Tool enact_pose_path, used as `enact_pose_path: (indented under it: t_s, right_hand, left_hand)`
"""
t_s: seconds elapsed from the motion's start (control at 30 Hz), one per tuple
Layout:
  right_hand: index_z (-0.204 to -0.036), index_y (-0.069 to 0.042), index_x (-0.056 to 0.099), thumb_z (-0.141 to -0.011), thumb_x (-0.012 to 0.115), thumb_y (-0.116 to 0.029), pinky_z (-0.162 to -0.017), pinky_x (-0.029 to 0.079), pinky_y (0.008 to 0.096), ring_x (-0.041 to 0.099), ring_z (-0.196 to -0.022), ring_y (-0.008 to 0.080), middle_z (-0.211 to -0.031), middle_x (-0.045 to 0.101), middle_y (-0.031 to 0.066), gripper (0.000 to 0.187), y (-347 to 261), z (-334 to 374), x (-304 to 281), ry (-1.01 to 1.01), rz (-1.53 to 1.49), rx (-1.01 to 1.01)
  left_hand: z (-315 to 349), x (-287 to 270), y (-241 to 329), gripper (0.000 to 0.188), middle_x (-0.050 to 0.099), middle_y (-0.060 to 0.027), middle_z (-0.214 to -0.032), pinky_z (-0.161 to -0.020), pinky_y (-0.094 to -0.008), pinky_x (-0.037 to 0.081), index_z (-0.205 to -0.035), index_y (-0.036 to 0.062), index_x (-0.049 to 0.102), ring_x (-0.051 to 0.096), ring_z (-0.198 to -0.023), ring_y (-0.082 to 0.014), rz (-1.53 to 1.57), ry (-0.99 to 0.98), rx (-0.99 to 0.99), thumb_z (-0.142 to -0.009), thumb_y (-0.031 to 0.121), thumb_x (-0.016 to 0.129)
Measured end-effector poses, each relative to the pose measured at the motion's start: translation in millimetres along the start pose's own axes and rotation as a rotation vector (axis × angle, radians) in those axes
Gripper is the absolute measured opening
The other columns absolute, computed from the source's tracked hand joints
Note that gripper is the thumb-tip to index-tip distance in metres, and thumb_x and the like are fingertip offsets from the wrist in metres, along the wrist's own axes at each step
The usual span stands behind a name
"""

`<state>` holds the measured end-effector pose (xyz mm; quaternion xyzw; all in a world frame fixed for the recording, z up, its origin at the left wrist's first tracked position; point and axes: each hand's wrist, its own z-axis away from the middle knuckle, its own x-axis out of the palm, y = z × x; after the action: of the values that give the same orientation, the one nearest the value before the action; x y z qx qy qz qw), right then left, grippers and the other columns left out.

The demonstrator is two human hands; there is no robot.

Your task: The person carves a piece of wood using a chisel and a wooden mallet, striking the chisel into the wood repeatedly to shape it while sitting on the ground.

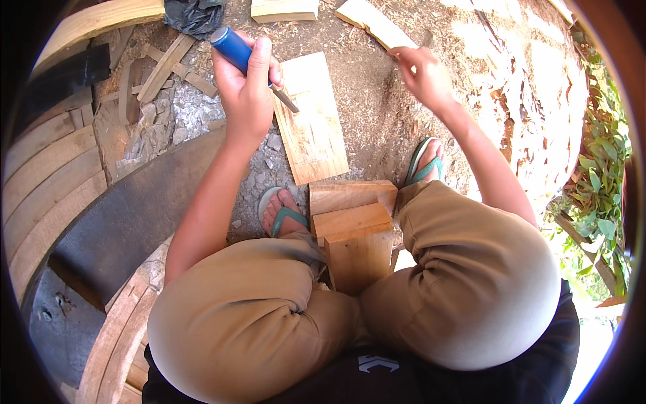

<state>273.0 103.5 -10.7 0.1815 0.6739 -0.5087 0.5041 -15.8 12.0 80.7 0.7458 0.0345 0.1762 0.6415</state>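
My left hand (245,81) is closed around the blue handle of a chisel (232,48). The chisel's metal blade slants down to the right over a pale flat board (313,124) lying on the ground. Farther right, my right hand (425,77) has its fingers bent and pinched at the near end of a narrow wooden plank (373,21); part of the grip is hidden by the fingers. Between my feet and knees stand wooden blocks (356,249), close together.
Another wood piece (284,9) lies at the far edge, beside a crumpled black plastic bag (195,15). To the left are a curved dark panel (155,195), stacked slats (54,168) and crossed sticks (168,67). Green plants (602,175) border the right. Shavings and rubble cover the soil.
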Motion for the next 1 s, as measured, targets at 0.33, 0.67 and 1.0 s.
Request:
enact_pose_path:
  t_s: [0.33,0.67,1.0]
  right_hand:
    - [-0.149,-0.011,0.040,-0.078,0.081,-0.045,-0.108,0.044,0.0469,0.050,-0.129,0.0362,-0.138,0.052,0.0197,0.089,76.2,21.7,3.1,-0.205,0.248,0.316]
    - [-0.145,-0.011,0.041,-0.071,0.088,-0.027,-0.106,0.046,0.0455,0.053,-0.122,0.0379,-0.131,0.054,0.0207,0.090,72.2,21.6,13.0,-0.164,0.358,0.330]
    - [-0.130,0.001,0.046,-0.077,0.073,-0.026,-0.090,0.048,0.0421,0.058,-0.097,0.0301,-0.107,0.056,0.0192,0.065,48.5,13.2,-28.9,-0.352,0.050,0.447]
  left_hand:
    - [-21.4,7.7,-22.6,0.015,0.050,-0.0047,-0.083,-0.061,-0.0302,0.048,-0.100,0.0099,0.040,0.052,-0.067,-0.0127,-0.110,-0.104,0.016,-0.105,0.019,0.051]
    - [-34.3,12.5,-32.6,0.018,0.051,-0.0042,-0.085,-0.061,-0.0282,0.048,-0.104,0.0091,0.040,0.052,-0.068,-0.0117,-0.186,-0.070,-0.016,-0.105,0.022,0.053]
    - [-44.8,-12.3,-29.4,0.034,0.064,-0.0143,-0.112,-0.087,-0.0350,0.054,-0.127,0.0015,0.047,0.067,-0.101,-0.0233,-0.186,-0.282,-0.056,-0.108,0.029,0.040]
